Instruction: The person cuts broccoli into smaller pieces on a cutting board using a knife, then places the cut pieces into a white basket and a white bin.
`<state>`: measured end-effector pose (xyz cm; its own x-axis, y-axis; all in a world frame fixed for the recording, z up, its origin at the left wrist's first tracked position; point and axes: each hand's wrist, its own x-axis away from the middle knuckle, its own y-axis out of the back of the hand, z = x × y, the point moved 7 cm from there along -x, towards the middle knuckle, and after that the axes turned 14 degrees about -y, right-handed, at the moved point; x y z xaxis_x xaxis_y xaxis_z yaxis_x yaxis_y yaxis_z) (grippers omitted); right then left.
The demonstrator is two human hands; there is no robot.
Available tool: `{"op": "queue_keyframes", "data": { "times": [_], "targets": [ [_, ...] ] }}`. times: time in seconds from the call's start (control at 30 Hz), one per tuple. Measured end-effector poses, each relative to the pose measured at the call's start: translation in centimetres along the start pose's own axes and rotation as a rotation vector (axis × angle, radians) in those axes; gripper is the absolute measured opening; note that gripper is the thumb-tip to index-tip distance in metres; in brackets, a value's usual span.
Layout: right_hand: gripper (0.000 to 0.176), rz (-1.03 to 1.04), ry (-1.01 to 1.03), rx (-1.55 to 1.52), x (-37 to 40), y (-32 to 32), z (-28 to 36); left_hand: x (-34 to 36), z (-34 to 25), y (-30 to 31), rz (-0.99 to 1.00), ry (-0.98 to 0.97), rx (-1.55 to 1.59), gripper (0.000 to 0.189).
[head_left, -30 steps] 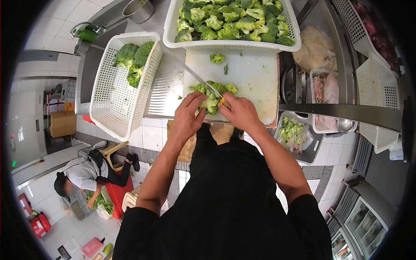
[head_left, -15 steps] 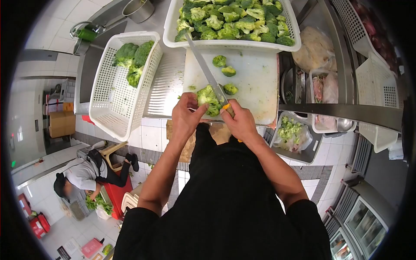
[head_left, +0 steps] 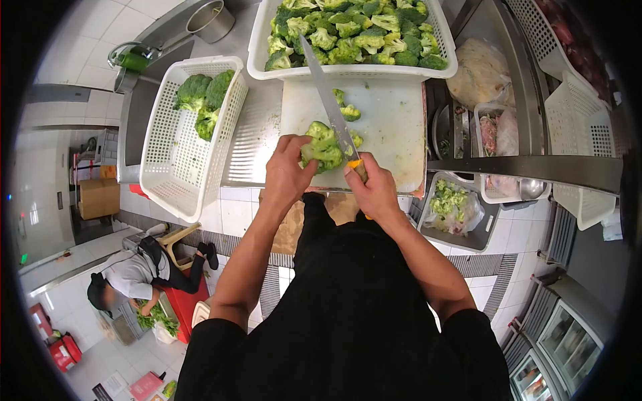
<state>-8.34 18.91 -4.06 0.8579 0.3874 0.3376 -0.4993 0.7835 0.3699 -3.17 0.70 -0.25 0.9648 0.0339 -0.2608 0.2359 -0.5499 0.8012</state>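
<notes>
My left hand (head_left: 289, 167) grips a head of broccoli (head_left: 322, 146) from its left side, over the near part of a white cutting board (head_left: 394, 140). In my right hand (head_left: 372, 184) is a long knife (head_left: 329, 100), held by its yellowish handle with the fingers wrapped round it. The blade points away from me and lies close along the right side of the broccoli; whether it touches cannot be told. Cut florets (head_left: 349, 112) lie on the board beyond, partly covered by the blade.
A white basket (head_left: 351, 69) heaped with florets stands behind the board. Left of it, another white basket (head_left: 157, 170) holds several broccoli heads. At the right are a metal rail (head_left: 521, 166) and a grey tub (head_left: 428, 224) of trimmings. A co-worker (head_left: 134, 274) handles leafy greens at lower left.
The broccoli head has turned in my left hand and shifted slightly. The knife blade has swung a little rightward and now covers part of the loose florets. My view has moved slightly.
</notes>
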Motion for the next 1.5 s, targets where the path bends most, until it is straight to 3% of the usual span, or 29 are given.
{"op": "queue_keyframes", "data": {
  "times": [0.07, 0.3, 0.33, 0.4, 0.57, 0.63, 0.73, 0.77, 0.83, 0.87, 0.93, 0.97, 1.03, 1.1, 1.17, 1.27, 1.43, 1.5],
  "targets": [
    [0.033, 0.013, 0.009, 0.012, 0.2, 0.0, 0.3, 0.5, 1.3, -0.1, -0.048, 0.335, 0.046, 0.045],
    [0.032, -0.147, 0.206, -0.081, 1.4, 0.6, 3.5, 0.8, 1.1, -0.4, -0.099, 0.408, 0.083, 0.047],
    [0.032, -0.146, 0.207, -0.082, 0.9, 0.4, 3.3, 0.9, 1.2, -0.5, -0.102, 0.410, 0.081, 0.047],
    [0.033, -0.013, 0.160, 0.220, -0.7, -1.8, 2.2, 1.0, 1.4, -0.6, -0.106, 0.409, 0.082, 0.047],
    [0.033, -0.065, 0.030, 0.171, -2.4, -1.0, 1.1, 2.6, 4.7, -0.3, -0.178, 0.580, 0.106, 0.050],
    [0.033, -0.103, -0.001, 0.128, -2.4, -0.3, 1.5, 3.3, 6.3, -0.6, -0.212, 0.657, 0.215, 0.049],
    [0.034, 0.009, 0.022, 0.130, -1.9, -1.2, 1.4, 4.5, 7.4, -1.7, -0.237, 0.861, 0.542, 0.048],
    [0.035, 0.023, 0.083, 0.147, -1.9, -2.3, 1.2, 4.3, 7.5, -1.6, -0.240, 0.861, 0.543, 0.048],
    [0.035, 0.039, 0.146, 0.161, -1.9, -3.6, 1.5, 3.3, 6.7, 0.0, 0.053, 0.783, 0.091, 0.047],
    [0.035, 0.060, 0.118, 0.164, -2.0, -4.2, 1.2, 3.3, 6.1, 0.3, 0.052, 0.785, 0.089, 0.047],
    [0.035, 0.081, 0.092, 0.168, -2.3, -4.4, 1.2, 1.4, 2.7, 2.6, -0.220, 0.346, -0.026, 0.047],
    [0.034, 0.087, 0.076, 0.169, -2.4, -4.4, 1.2, 1.6, 3.2, 2.5, -0.221, 0.347, -0.025, 0.047],
    [0.034, 0.098, 0.058, 0.173, -2.4, -4.3, 1.2, 0.8, 1.8, 1.4, -0.073, -0.051, -0.129, 0.053],
    [0.034, 0.096, 0.054, 0.196, -2.5, -3.9, 1.5, 0.9, 2.0, 1.2, -0.114, 0.007, -0.093, 0.050],
    [0.034, 0.041, 0.107, 0.164, -2.2, -3.0, 1.8, 1.0, 2.7, 0.8, -0.107, 0.254, 0.045, 0.047],
    [0.031, -0.040, 0.148, 0.060, -0.9, -1.3, 3.5, 1.4, 2.6, -0.1, -0.224, 0.201, 0.033, 0.049],
    [0.028, -0.101, 0.168, -0.044, -1.3, -1.5, 3.0, 1.3, 2.0, 0.0, -0.234, 0.162, 0.000, 0.046],
    [0.027, 0.113, 0.081, 0.299, -2.9, -3.8, 1.4, 1.6, 1.7, 0.2, -0.235, 0.144, -0.015, 0.045]
  ]
}}
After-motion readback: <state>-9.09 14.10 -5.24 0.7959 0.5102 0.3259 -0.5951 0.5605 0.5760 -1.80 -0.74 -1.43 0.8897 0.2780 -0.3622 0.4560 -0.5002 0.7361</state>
